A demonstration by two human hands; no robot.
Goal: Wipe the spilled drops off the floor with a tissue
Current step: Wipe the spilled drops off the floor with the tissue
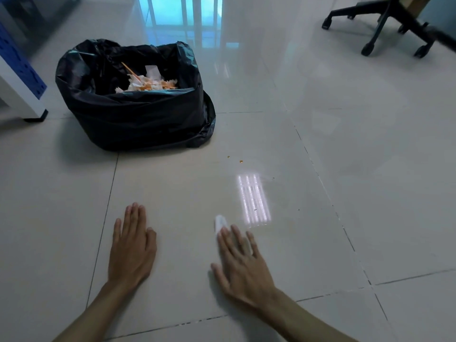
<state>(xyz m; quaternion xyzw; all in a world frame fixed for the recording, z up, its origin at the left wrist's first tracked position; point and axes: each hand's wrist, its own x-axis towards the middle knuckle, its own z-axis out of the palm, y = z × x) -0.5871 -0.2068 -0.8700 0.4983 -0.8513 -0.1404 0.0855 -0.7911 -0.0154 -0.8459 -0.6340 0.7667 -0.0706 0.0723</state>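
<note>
Two small orange drops (241,161) lie on the pale tiled floor (345,193), just in front of the bin and well beyond both hands. My left hand (132,245) rests flat on the floor, fingers together, holding nothing. My right hand (240,265) is spread palm down, blurred, with a white tissue (220,222) pressed under it. Only the tissue's tip sticks out past my index finger. A couple of tinier specks (273,178) sit to the right of the drops.
A bin lined with a black bag (138,114) stands at the back left, holding orange-stained tissues (148,83). A white and blue furniture leg (22,95) is at the far left. An office chair's wheeled base (385,28) is at the back right.
</note>
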